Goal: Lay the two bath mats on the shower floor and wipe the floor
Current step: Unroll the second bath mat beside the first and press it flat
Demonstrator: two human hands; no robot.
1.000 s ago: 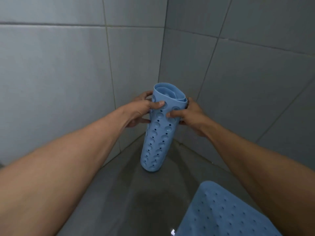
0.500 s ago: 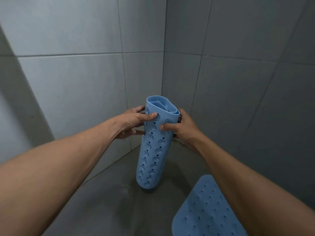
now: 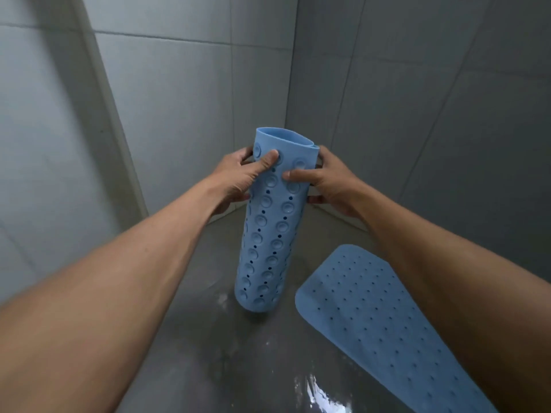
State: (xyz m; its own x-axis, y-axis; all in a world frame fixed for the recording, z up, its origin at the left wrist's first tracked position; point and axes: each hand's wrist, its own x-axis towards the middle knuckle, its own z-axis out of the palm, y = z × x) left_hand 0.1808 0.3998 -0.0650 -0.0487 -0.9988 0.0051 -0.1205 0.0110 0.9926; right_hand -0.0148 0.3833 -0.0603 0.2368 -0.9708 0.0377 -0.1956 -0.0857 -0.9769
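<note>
Bare left forearm [image 3: 134,278], bare right forearm [image 3: 432,263], bare left grip [image 3: 238,177], bare right grip [image 3: 331,183]

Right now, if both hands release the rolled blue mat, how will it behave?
Probably floppy: the rolled mat curls into a loose tube, its top squashed between the left hand and right hand. Released, it would likely tip and unroll, being tall, narrow and tilted. The floor shows wet glare, so it may slide.

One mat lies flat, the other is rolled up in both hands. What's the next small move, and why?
Probably lower the rolled mat to the bare floor left of the flat mat and begin unrolling it. The left hand and right hand grip its top end, it hangs roughly upright, and that floor patch is uncovered.
</note>
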